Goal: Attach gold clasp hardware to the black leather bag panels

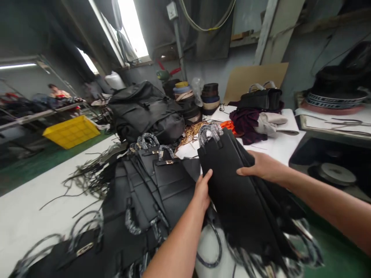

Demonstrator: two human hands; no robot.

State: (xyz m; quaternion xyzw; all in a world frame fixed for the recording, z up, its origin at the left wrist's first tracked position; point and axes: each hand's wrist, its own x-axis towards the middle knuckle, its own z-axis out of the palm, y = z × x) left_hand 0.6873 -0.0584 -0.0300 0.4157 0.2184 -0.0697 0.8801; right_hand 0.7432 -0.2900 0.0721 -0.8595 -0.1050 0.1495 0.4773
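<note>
A stack of black bag panels [232, 185] with plastic-wrapped handles at both ends is held upright between my hands, tilted over the table's near edge. My left hand [203, 189] grips its left edge, thumb on the front face. On the right edge, my right hand [257, 166] is closed, its thumb pressed on the front panel and the fingers hidden behind. To the left of the stack lie several more black panels [176, 181] with wrapped handles and gold-coloured metal plates.
Behind the panels sits a big black bag [145, 112]. Rolls of strap [210, 96], dark cloth [246, 123] and cut cords [92, 173] are on the white table [37, 189]. A yellow crate [72, 132] and a seated person [58, 92] are far left.
</note>
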